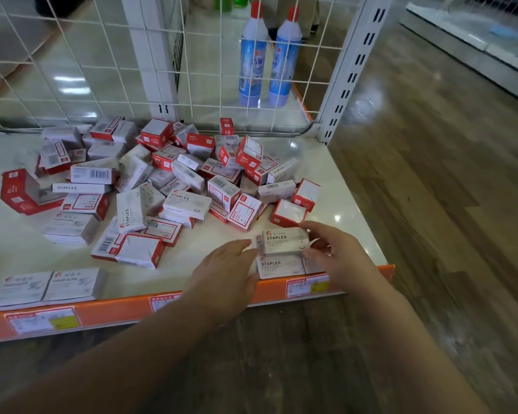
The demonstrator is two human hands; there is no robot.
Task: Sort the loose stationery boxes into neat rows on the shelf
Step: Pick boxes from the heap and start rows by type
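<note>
White staples box (284,241) pinched by right hand (338,255) fingers; left hand (225,276) flat alongside.

Wood-plank floor (431,204); white wire-mesh panel (72,55) behind.

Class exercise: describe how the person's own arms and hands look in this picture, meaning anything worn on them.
Both forearms are bare up to the frame edge, with no sleeves in view. The left hand and right hand wear no gloves; no rings, watch or bracelet show.
</note>
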